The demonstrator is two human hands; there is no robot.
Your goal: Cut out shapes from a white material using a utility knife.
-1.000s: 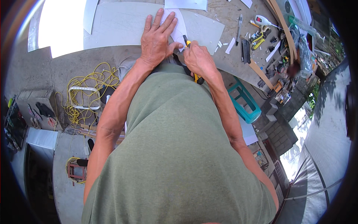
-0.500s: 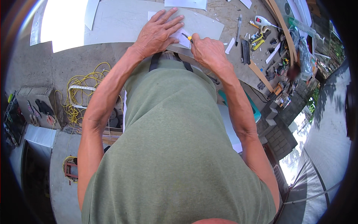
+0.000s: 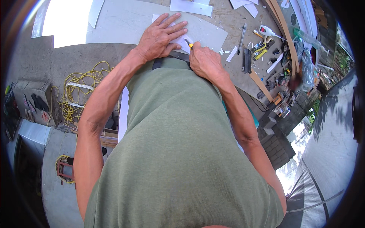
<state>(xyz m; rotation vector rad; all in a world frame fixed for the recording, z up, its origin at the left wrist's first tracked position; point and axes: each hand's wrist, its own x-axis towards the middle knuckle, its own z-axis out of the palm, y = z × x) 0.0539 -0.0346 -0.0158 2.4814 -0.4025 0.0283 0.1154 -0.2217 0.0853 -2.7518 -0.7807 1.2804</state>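
Observation:
My left hand (image 3: 160, 37) lies flat with its fingers spread, pressing on a small white sheet (image 3: 183, 45). That sheet rests on a large grey board (image 3: 121, 22) near its close edge. Just to the right, my right hand (image 3: 206, 60) is wrapped round a utility knife (image 3: 190, 45) with a yellow body and a dark tip. The knife's tip points up and left and is at the white sheet; whether the blade touches it I cannot tell. My left palm hides part of the sheet.
White offcuts (image 3: 191, 7) lie beyond the board. To the right are a pen (image 3: 242, 36), yellow-handled pliers (image 3: 262, 49), a white glue gun (image 3: 267, 31) and a curved brown strip (image 3: 287, 34). Tangled yellow cord (image 3: 72, 104) is on the floor at left.
My right hand with the knife has come nearer my body and slightly left, drawing the tip down along the white sheet. My left hand stays pressed in nearly the same place.

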